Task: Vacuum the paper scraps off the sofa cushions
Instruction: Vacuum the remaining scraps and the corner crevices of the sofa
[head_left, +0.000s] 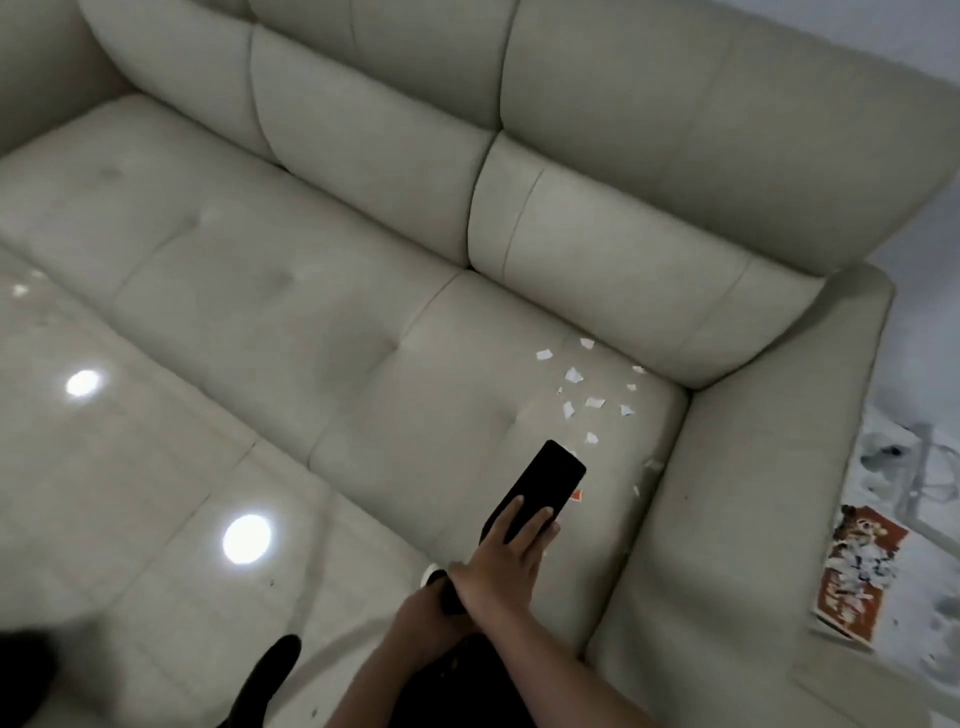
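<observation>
Smooth leathery sofa (311, 312) (glossy floor (130, 519)).

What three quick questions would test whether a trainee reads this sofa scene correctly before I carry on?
1. True or false: the paper scraps lie on the seat cushion beside the armrest.
2. The vacuum points its black nozzle at: A) the backrest, B) the near edge of the scraps, C) the floor.
3. Fill in: the right hand rests on top of the vacuum while the left hand grips its ____.
Key: 1 true; 2 B; 3 handle.
</observation>
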